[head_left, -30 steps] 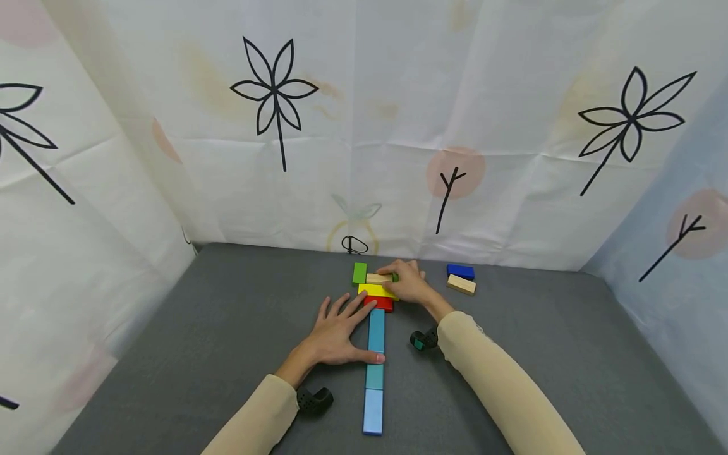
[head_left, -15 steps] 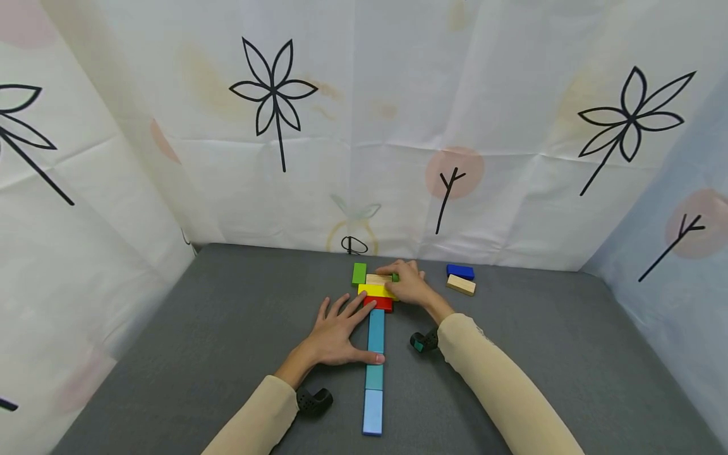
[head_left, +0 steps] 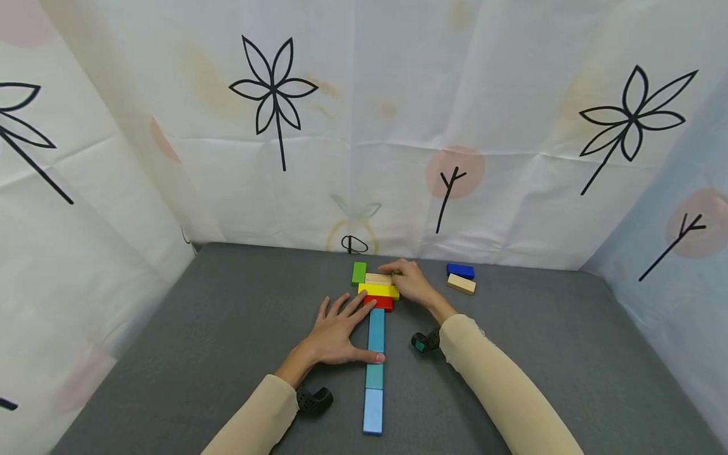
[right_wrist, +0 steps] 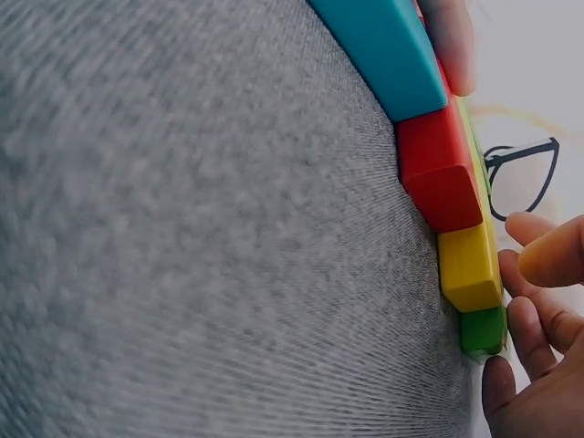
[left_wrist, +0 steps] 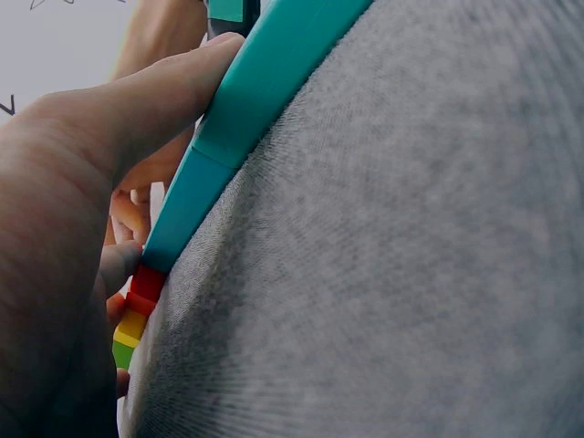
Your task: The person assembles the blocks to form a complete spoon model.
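My left hand (head_left: 335, 338) is spread over a row of toy blocks, its thumb on the teal block (head_left: 374, 377) and two fingertips at the red block (head_left: 379, 303) and yellow block (head_left: 378, 291). In the left wrist view the left thumb (left_wrist: 182, 78) presses the teal block's top edge. At the row's far right end, my right hand (head_left: 412, 282) lies over a green block (right_wrist: 484, 330), mostly hidden in the head view. The right wrist view shows the right fingers beside that green block and the thumb (right_wrist: 557, 255) raised apart from it. A plain wooden block (head_left: 378, 279) lies behind the yellow one.
Another green block (head_left: 359, 273) stands at the wooden block's left end. Blue blocks (head_left: 372, 412) continue the row toward me. A dark blue block (head_left: 460, 272) and a loose wooden block (head_left: 461, 284) lie to the right on the grey table (head_left: 227, 316). A white printed cloth (head_left: 364, 126) hangs behind.
My right thumb has drawn back to the right, off the yellow block, uncovering its right end. My left hand and the blocks under it stay put.
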A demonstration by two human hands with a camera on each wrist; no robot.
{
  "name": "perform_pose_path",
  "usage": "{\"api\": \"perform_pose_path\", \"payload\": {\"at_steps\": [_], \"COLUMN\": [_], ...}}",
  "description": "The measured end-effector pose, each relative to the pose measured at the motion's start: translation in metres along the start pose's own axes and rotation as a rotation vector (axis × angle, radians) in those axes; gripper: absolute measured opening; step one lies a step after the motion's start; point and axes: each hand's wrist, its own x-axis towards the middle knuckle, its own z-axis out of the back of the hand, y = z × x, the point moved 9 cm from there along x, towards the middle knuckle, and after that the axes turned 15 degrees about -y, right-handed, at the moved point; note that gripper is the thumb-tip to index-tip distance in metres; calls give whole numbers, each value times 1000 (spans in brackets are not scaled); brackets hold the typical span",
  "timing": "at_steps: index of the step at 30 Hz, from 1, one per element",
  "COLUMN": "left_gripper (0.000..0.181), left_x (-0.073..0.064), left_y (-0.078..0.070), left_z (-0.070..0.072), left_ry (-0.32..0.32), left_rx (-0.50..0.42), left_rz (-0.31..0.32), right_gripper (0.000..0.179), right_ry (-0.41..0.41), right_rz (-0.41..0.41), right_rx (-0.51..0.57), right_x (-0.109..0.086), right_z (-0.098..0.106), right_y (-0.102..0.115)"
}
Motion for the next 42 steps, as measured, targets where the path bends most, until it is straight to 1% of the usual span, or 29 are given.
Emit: {"api": "perform_pose_path", "payload": {"at_steps": [3, 9, 11, 15, 18, 20, 25, 28, 31, 34, 36, 39, 42], "left_gripper": [107, 107, 107, 107, 107, 108, 108, 108, 109, 108, 109, 109, 108], "left_x": [0, 1, 2, 2, 2, 2, 2, 1, 1, 0, -1, -1, -1], "left_y": [0, -1, -1, -1, -1, -1, -1, -1, -1, -1, -1, -1, -1], "left_z": [0, 1, 1, 0, 0, 0, 0, 1, 1, 1, 1, 1, 1], "left_ry": [-3, -6, -5, -3, -3, -3, -4, -7, -9, -8, -5, -3, -4], "left_rx": [2, 8, 10, 17, 18, 16, 15, 11, 8, 8, 8, 9, 5], "left_rz": [-3, -9, -8, -5, -4, -4, -7, -12, -15, -15, -12, -9, -7], "right_gripper": [42, 41, 41, 37, 34, 33, 34, 35, 36, 40, 42, 46, 50], "right_ry": [3, -3, -6, -42, -94, -127, -230, -310, -402, -482, -513, -507, -469], "right_rz": [8, 64, 72, 104, 120, 111, 101, 99, 44, -48, -108, -166, -199], "right_rx": [-6, -73, -76, -78, -76, -63, -25, -44, -71, -85, -94, -102, -117], "right_x": [0, 1, 1, -2, -6, -10, -25, -34, -44, -55, -62, -70, -74], "right_z": [-1, -5, -5, 1, 13, 24, 56, 78, 100, 118, 126, 131, 129], "right_y": [0, 6, 7, 7, 4, -1, -18, -31, -47, -64, -74, -85, -92]}}
